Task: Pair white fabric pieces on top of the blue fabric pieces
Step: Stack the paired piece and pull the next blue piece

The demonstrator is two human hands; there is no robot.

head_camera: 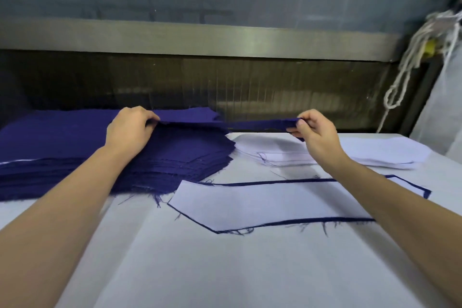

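Observation:
A thick stack of blue fabric pieces lies at the left of the white table. One blue piece is lifted off the stack, stretched edge-on between both hands. My left hand pinches its left end above the stack. My right hand pinches its right end, above the stack of white fabric pieces at the right. In front lies a finished pair: a white piece on a blue piece, with only a thin blue border showing.
A dark machine opening with a metal bar runs along the far edge of the table. White cord and a pale bag hang at the far right. Loose blue threads fray around the fabric edges.

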